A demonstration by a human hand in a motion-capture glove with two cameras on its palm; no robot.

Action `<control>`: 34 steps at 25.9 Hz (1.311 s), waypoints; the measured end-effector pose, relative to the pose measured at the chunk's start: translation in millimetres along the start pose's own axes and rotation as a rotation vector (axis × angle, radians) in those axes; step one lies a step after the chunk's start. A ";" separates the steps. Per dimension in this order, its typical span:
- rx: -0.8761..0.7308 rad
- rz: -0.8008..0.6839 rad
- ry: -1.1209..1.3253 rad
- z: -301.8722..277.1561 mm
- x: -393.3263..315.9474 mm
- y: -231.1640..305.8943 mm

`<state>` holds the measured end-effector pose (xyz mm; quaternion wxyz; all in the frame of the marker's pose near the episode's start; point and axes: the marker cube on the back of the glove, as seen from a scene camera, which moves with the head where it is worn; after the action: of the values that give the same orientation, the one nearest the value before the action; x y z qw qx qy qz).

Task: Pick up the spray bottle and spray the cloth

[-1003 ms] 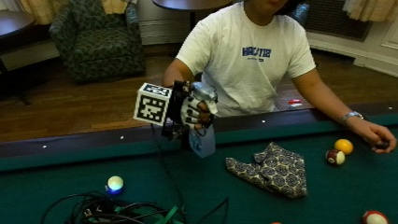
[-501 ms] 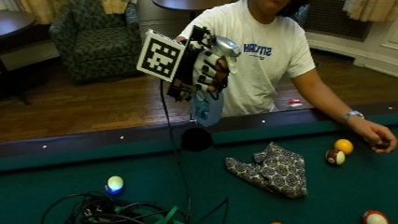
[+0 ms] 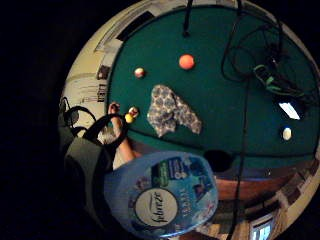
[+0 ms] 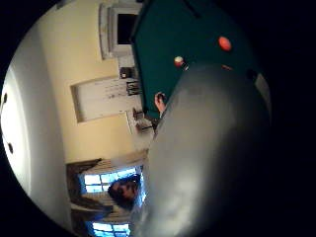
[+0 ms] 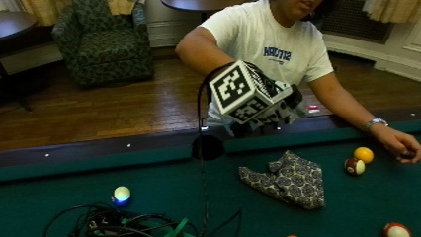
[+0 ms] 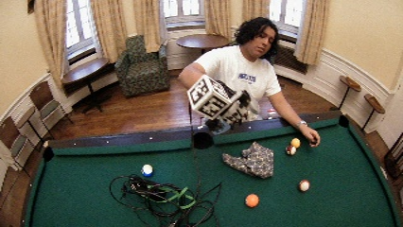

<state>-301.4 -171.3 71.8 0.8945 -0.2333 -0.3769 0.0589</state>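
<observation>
Fingers of the gloved right hand (image 5: 266,111) are wrapping the "febreze"-labelled spray bottle (image 3: 162,200), holding it above the desk's (image 5: 164,192) rail, near the patterned cloth (image 5: 289,180).

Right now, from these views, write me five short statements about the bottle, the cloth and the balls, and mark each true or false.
1. The gloved right hand holds the spray bottle above the table. True.
2. The patterned cloth hangs over the rail. False: it lies crumpled on the green felt, inside the rail.
3. A yellow ball sits beside a striped ball near the bare hand. True.
4. The cloth covers the side pocket. False: it lies apart from the pocket.
5. The bottle's label reads Febreze. True.
</observation>
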 end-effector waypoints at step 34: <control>-0.609 0.484 0.526 185.7 57.5 -51.1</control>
<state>-394.6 -131.1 245.3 0.8111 -0.5732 -0.0725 0.0913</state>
